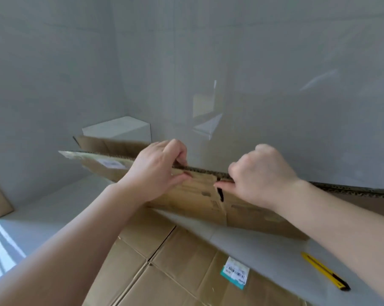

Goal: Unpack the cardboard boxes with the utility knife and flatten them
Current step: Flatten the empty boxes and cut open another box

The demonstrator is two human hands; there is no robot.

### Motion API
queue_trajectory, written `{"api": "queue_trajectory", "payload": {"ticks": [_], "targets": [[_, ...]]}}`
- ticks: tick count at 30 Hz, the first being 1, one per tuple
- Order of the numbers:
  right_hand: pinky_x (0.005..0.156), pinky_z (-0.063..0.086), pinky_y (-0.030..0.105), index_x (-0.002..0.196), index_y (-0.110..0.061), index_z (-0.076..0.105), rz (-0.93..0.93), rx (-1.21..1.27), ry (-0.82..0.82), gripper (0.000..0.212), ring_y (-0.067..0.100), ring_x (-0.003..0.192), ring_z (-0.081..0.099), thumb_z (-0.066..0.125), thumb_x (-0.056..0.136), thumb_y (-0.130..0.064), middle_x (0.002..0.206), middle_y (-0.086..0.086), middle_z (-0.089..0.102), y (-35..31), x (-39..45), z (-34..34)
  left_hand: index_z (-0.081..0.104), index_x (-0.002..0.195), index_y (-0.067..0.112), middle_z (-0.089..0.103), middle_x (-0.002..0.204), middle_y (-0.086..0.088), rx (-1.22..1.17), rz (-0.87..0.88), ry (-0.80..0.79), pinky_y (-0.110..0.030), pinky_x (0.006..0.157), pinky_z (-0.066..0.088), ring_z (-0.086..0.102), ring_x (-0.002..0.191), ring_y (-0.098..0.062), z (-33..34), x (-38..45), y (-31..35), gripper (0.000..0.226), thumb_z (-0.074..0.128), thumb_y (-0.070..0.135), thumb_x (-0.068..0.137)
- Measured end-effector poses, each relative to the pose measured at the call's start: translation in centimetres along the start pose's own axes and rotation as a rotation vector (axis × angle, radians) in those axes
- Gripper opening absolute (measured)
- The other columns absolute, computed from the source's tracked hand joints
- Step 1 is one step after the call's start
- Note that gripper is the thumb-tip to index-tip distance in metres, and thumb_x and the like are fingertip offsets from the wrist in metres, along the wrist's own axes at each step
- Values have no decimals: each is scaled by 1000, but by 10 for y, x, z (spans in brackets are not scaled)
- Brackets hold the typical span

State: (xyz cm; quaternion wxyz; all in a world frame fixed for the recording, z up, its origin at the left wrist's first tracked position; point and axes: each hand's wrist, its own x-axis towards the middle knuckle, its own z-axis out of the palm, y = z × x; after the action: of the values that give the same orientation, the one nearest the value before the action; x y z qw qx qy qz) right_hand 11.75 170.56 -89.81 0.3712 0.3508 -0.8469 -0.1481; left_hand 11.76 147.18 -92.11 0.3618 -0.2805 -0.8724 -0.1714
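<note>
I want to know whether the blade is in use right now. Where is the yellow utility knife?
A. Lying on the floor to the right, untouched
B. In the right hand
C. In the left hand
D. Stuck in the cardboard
A: the yellow utility knife lies on the floor, while the left hand and right hand both grip the top edge of the upright cardboard panel.

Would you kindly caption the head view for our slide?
Both hands, left hand and right hand, grip a torn cardboard panel; utility knife lies on the floor.
</note>
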Motion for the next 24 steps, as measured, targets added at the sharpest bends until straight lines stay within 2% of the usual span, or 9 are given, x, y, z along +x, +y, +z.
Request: {"api": "queue_trajectory", "payload": {"ticks": [2,4,6,9,12,14,18,20,24], "targets": [[48,30,24,35,-18,38,-23,33,-22,62,16,28,33,83,59,-53,31,4,42,-11,-7,4,49,119,16,56,110,2,145,21,-136,-30,100,27,49,112,-22,12,-13,-10,76,83,47,59],[48,26,24,40,-19,27,-47,58,-54,69,16,32,20,82,60,-55,30,1,39,-23,-11,4,28,144,22,38,144,-2,222,-75,-354,-34,114,9,28,137,-25,16,-18,-14,107,77,62,57],[48,26,24,42,-20,24,-65,73,-55,71,16,31,22,83,58,-56,30,0,39,-32,-14,7,17,148,32,39,146,5,228,-211,-543,-35,109,26,37,133,-21,17,-16,-11,114,72,71,56],[46,28,24,40,-20,24,-62,77,-64,72,15,30,23,82,60,-57,29,-1,37,-34,-20,8,42,135,43,61,121,16,285,-240,-655,-30,85,43,57,111,-16,17,-13,-6,79,66,73,65],[44,30,24,41,-19,25,-21,57,-115,72,16,35,20,80,60,-61,31,-1,38,-32,-24,4,57,120,40,67,107,12,334,-145,-679,-29,79,45,59,104,-18,16,-11,-3,50,61,65,77],[49,30,26,48,-20,31,-27,57,-192,65,21,44,34,71,70,-66,46,0,51,-32,-25,-2,60,114,38,66,102,10,353,-130,-724,-30,77,46,60,102,-20,14,-10,-1,39,58,60,83],[59,37,30,70,-17,43,130,315,-635,32,24,77,54,63,82,-39,70,-6,50,-25,-34,-9,54,122,41,66,106,7,447,-79,-687,-29,77,44,60,103,-20,18,-17,3,33,50,52,91],[57,44,31,69,-14,48,167,400,-714,17,24,70,55,59,77,-23,67,0,53,-25,-42,-5,53,125,43,67,106,8,455,-68,-638,-28,76,43,61,102,-19,19,-20,3,32,48,49,94],[58,48,35,59,-11,41,186,510,-717,22,28,68,54,55,75,-16,69,8,54,-38,-42,-2,55,122,45,70,102,9,430,-94,-623,-27,76,44,62,98,-18,11,-26,-6,31,51,49,92]]}}
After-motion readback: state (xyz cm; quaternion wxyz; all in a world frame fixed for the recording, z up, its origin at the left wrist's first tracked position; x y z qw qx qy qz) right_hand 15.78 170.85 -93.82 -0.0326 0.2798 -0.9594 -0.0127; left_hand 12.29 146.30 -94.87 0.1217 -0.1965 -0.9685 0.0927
